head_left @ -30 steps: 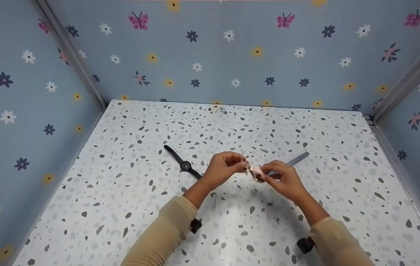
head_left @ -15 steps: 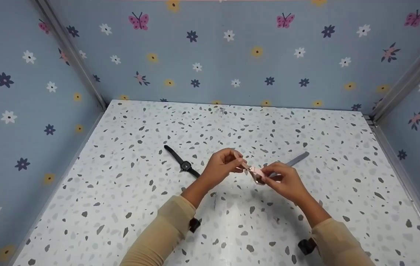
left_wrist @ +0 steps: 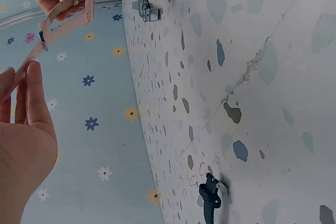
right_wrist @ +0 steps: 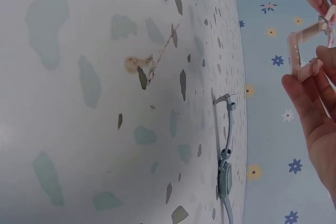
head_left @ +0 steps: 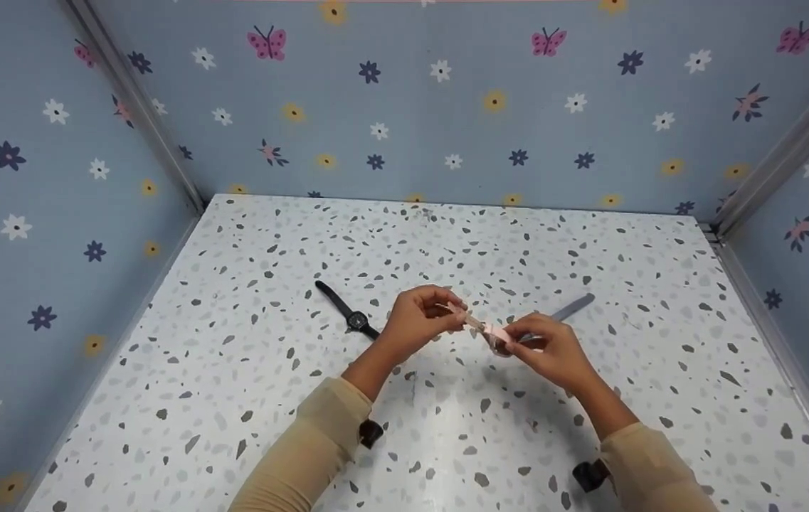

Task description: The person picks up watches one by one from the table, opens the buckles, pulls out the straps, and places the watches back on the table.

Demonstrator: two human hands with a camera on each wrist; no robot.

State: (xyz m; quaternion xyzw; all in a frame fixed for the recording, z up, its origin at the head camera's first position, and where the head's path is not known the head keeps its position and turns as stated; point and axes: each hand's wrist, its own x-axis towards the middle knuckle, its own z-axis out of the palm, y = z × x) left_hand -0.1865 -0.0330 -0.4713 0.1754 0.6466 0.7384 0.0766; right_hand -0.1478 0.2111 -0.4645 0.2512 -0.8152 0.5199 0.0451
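A pink wristwatch is held between both hands above the table, its band bent into a loop. My left hand pinches the free end of the strap, which has small holes and runs to a dark buckle. Fingers of my right hand grip the other side of the loop, seen again in the right wrist view as an angular pink band. Beyond the left hand lies a black wristwatch, partly covered by that hand. Behind the right hand, a grey wristwatch lies partly hidden.
The speckled white table is enclosed by blue flowered panels at the back and both sides. Metal rails run along the corners. Black wrist cameras hang under both sleeves.
My left hand has shifted slightly left, and more of the pink strap now shows between the hands. The right hand stays nearly in place. Both watches on the table lie still.
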